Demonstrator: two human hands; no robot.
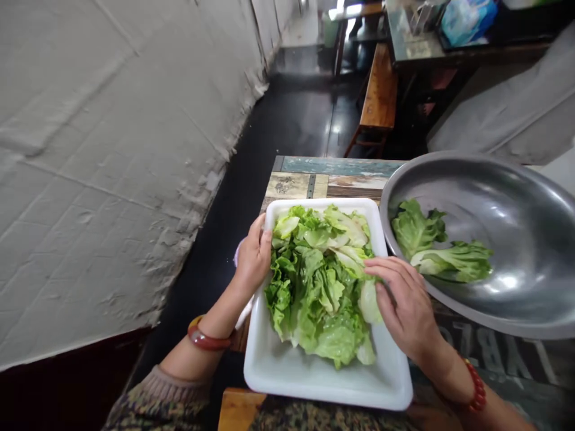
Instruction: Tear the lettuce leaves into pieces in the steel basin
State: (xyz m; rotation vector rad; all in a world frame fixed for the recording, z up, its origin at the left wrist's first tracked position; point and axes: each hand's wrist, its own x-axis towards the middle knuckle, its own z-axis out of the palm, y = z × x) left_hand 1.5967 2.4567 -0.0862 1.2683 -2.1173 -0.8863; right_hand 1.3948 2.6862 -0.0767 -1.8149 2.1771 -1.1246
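A heap of lettuce leaves (pixel 314 281) lies in a white tray (pixel 327 392), piled against the far end and between the two hands; at the near end a strip of the tray's white floor shows. The left hand (pixel 254 257) grips the tray's left rim, its thumb along the edge. The right hand (pixel 408 305) reaches over the right rim, fingers stretched out side by side with the tips at the heap's right edge — the thumb stands apart beside a pale leaf, and I cannot tell whether it pinches it

The tray's far right corner comes right up to the rim of a wide metal basin (pixel 530 239); whether they touch is unclear. Two lettuce pieces (pixel 451 263) lie in the basin's left part, just beyond the right hand, with bare metal to their right

Beneath is a patchwork wooden table (pixel 296 185), its far left corner showing beyond the tray. Left of it a strip of dark floor (pixel 296 120) — open room — runs along the pale wall (pixel 112 179) toward the far end. A wooden bench (pixel 380 90) stands beyond the table, near a second table (pixel 413 48) bearing a blue and white package (pixel 469 21)
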